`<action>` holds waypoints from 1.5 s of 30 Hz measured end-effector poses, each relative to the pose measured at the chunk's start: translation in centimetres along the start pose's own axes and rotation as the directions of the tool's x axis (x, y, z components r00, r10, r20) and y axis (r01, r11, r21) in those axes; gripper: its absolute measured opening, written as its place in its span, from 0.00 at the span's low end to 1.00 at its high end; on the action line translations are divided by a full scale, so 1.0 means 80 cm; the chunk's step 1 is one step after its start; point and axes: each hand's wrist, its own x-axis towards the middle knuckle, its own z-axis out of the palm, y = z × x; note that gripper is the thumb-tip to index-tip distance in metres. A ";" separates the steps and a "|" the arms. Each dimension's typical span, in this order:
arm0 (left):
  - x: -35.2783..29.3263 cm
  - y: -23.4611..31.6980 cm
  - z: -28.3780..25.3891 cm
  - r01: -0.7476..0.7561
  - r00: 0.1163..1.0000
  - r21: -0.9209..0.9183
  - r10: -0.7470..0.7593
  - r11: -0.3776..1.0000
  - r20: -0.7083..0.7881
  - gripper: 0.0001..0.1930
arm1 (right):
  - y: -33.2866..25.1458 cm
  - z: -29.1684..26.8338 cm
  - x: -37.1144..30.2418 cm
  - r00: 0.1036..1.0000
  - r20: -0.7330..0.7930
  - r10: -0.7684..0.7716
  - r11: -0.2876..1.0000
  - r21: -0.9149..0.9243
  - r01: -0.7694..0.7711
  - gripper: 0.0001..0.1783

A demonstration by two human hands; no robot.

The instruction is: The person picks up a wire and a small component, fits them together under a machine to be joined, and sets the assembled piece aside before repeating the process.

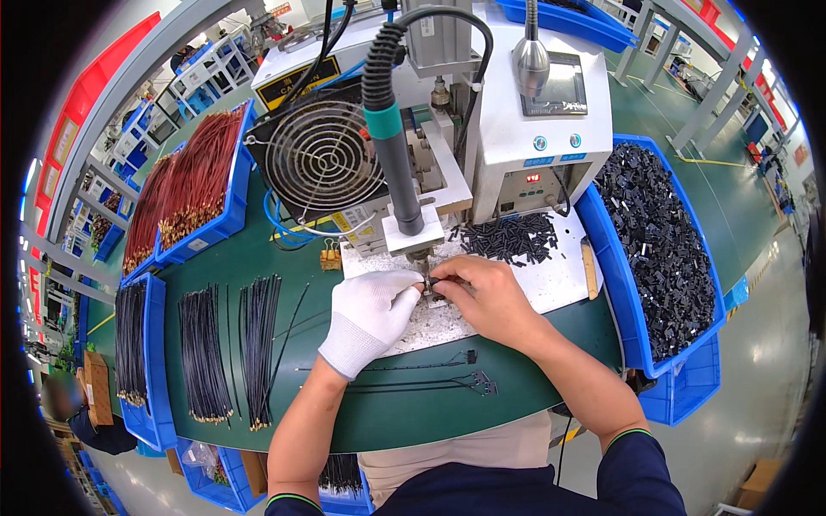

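Observation:
My left hand (370,311), in a white glove, is closed with thumb and forefinger pinched at the metal fixture under the machine's press head. A thin black cable seems to trail out to the left from under it. Bare, my right hand (492,297) pinches a small dark part (433,282) at the same spot. The fingertips of both hands nearly meet there and hide most of what they hold. Just above stands the press head (419,249). Behind my right hand lies a loose pile of short black tubes (512,238) on the white base plate (404,335).
Bundles of black cables (258,344) lie left on the green table (387,421). Cables with black connectors (482,383) rest in front of my hands. Blue bins hold red cables (202,176), black cables (131,335) and black connector housings (658,249). A wooden-handled tool (589,268) lies right; a fan (327,155) stands behind.

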 end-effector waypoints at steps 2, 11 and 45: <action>0.000 0.000 0.000 -0.003 1.000 0.005 0.002 1.000 0.002 0.09 | 0.000 0.000 -0.001 1.000 -0.001 -0.001 1.000 -0.004 0.001 0.10; -0.016 0.005 -0.024 -0.038 0.998 0.064 0.035 0.997 0.054 0.12 | -0.010 -0.001 -0.014 0.991 -0.064 -0.115 0.992 -0.061 0.111 0.08; -0.105 -0.086 -0.079 0.166 0.986 0.530 -0.123 0.831 -0.114 0.12 | -0.085 -0.024 -0.098 0.993 0.087 -0.081 0.971 -0.217 0.099 0.14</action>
